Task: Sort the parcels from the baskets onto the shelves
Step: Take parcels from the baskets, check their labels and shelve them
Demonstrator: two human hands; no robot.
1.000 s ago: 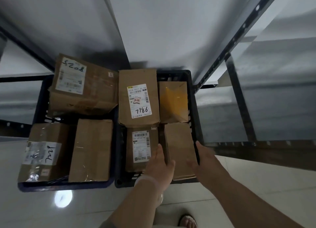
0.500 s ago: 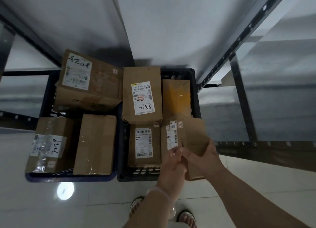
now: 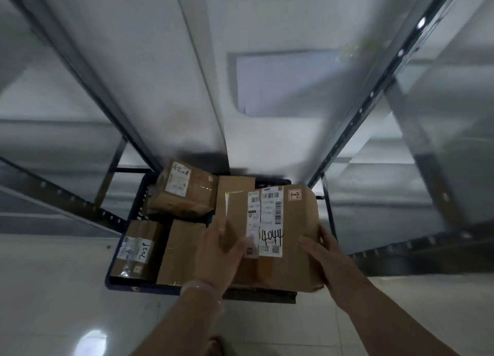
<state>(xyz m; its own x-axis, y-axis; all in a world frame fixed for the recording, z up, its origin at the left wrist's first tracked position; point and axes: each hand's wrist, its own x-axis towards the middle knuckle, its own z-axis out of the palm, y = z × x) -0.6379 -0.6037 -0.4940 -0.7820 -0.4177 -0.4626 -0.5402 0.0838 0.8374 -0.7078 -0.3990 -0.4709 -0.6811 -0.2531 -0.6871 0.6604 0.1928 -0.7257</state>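
Parcel (image 3: pixel 294 222) marked 4044, label (image 3: pixel 271 216) facing up, held over the right basket (image 3: pixel 267 296)! Left grip (image 3: pixel 219 254) clamped on its left edge, thumb on the label; right grip (image 3: pixel 328 259) clamped on the right edge. More boxes (image 3: pixel 184 192) sit in the left basket (image 3: pixel 144 287).
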